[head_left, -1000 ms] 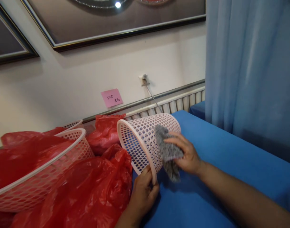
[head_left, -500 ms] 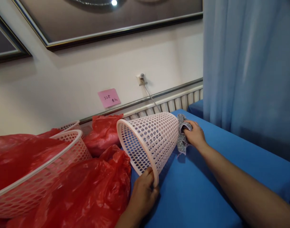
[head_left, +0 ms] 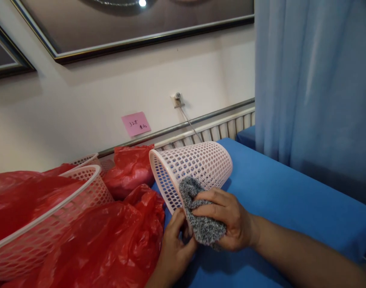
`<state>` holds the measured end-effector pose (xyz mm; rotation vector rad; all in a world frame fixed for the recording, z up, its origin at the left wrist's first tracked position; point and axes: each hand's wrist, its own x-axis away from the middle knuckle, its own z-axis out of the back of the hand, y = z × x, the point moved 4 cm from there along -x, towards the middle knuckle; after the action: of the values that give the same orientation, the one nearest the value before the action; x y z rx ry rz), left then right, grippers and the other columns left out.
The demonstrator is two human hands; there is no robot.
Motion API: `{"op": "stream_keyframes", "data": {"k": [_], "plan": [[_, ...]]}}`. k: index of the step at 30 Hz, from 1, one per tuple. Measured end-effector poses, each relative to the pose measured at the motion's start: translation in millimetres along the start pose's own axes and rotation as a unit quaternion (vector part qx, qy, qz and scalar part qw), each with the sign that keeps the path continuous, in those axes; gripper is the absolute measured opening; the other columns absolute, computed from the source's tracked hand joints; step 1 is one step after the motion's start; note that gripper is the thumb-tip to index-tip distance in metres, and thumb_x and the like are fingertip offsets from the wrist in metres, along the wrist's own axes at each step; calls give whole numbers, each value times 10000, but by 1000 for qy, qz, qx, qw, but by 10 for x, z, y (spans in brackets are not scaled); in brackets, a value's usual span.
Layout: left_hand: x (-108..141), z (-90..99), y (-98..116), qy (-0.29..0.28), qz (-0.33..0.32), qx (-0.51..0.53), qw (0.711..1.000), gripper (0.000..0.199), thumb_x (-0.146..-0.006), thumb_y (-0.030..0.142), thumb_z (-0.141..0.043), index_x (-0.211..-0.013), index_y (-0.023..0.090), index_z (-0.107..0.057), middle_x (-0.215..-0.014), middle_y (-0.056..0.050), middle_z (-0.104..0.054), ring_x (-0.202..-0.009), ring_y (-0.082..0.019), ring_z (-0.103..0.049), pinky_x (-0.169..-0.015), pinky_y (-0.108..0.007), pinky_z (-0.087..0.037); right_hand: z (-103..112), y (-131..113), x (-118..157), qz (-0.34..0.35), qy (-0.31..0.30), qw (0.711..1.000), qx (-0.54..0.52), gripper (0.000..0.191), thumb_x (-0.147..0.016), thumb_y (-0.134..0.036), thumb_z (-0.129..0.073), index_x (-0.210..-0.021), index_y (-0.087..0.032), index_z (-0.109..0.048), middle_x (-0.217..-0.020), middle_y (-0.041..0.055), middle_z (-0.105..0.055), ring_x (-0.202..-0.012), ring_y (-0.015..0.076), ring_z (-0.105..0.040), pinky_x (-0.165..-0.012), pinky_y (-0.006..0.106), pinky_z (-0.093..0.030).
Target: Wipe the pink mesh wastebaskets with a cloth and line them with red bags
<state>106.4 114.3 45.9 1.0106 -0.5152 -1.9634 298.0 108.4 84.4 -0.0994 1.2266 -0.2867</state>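
A pale pink perforated plastic basket (head_left: 201, 160) lies tipped on its side on the blue-covered table (head_left: 275, 192), its mouth facing left. My left hand (head_left: 177, 244) pinches the near part of its rim. In my right hand (head_left: 231, 216) is a bunched grey speckled cloth (head_left: 197, 212), pressed against the basket's outer side close to the rim. The cloth hides part of the rim and wall there. Just left of my left hand is a crumpled red plastic bag (head_left: 111, 240).
At the left stands another pink basket (head_left: 51, 220) with red plastic in it. Behind are another red bag (head_left: 129, 168) and a further basket rim (head_left: 85, 160). A radiator (head_left: 225, 130) runs along the wall below a plugged socket (head_left: 178, 100). A blue curtain (head_left: 309, 88) hangs at the right.
My right hand has brought the cloth from the basket's base toward me and left, to its side near the rim. The basket has turned slightly, and my left hand stays at the rim.
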Motion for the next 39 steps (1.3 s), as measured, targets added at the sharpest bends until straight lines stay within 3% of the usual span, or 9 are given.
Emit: {"op": "stream_keyframes", "data": {"k": [6, 11, 16, 19, 23, 27, 30, 35, 39], "plan": [[38, 121, 5, 37, -19, 23, 999, 295, -889, 269, -677, -1174, 217, -734, -1160, -95, -737, -1014, -260, -712, -926, -376, -592, -104, 84, 51, 17, -8, 999, 41, 430, -807, -261, -626, -1232, -200, -615, -1239, 127, -667, -991, 243, -672, -833, 392, -575], [35, 152, -37, 71, -5, -24, 997, 270, -914, 270, -641, -1154, 217, -751, -1189, -98, -747, -1067, -275, -715, -967, -414, -584, 340, 975, 306, -259, 197, 933, 152, 432, -736, -169, -591, -1154, -243, -670, -1306, 95, -643, -1255, 281, -592, -1096, 481, -470], [19, 121, -40, 78, -17, -35, 996, 260, -897, 257, -660, -1136, 204, -747, -1143, -91, -756, -1038, -257, -720, -915, -367, -600, 568, 1601, 553, -433, 274, 845, 151, 347, -739, -267, -552, -1049, -210, -697, -1051, 81, -726, -1014, 279, -678, -1003, 525, -522], [14, 99, -72, 80, -18, -47, 996, 229, -897, 244, -641, -1093, 195, -747, -1060, -82, -758, -970, -240, -721, -832, -327, -608, 379, 1322, 428, -373, 238, 889, 118, 370, -733, -239, -575, -1078, -231, -706, -1165, 72, -713, -1128, 261, -660, -1065, 471, -496], [22, 35, -109, 47, -24, -21, 998, 230, -886, 234, -639, -1092, 206, -735, -1051, -74, -747, -957, -230, -711, -806, -310, -600, -59, 422, 152, -112, 82, 990, 22, 493, -775, -230, -667, -1266, -257, -631, -1340, 96, -638, -1235, 259, -623, -1057, 431, -512], [12, 4, -117, 19, -42, -7, 999, 167, -851, 232, -662, -999, 198, -732, -968, -67, -741, -871, -224, -703, -770, -310, -592, -220, 48, 111, 19, 18, 1000, 3, 555, -831, -326, -669, -1367, -237, -556, -1357, 130, -624, -1178, 265, -651, -973, 416, -560], [-21, 22, -127, 26, -32, -44, 998, 197, -868, 190, -609, -1016, 203, -739, -1030, -74, -741, -904, -220, -698, -797, -317, -587, 2, 494, 179, -105, 109, 985, 81, 505, -779, -187, -629, -1280, -249, -618, -1363, 109, -618, -1263, 276, -600, -1074, 473, -499], [-25, -22, -127, -4, -27, -84, 996, 134, -853, 177, -565, -816, 190, -693, -856, -50, -691, -834, -202, -676, -746, -293, -577, 584, 1460, 482, -424, 270, 851, 152, 396, -720, -208, -575, -1093, -234, -703, -1191, 85, -692, -1155, 286, -639, -1080, 524, -476], [-1, -80, -141, -30, -20, -108, 993, 145, -804, 140, -549, -835, 202, -677, -808, -34, -661, -800, -204, -667, -736, -303, -579, 594, 1432, 441, -416, 266, 859, 138, 395, -715, -219, -580, -1088, -233, -708, -1160, 75, -702, -1130, 274, -651, -1076, 504, -483]]}}
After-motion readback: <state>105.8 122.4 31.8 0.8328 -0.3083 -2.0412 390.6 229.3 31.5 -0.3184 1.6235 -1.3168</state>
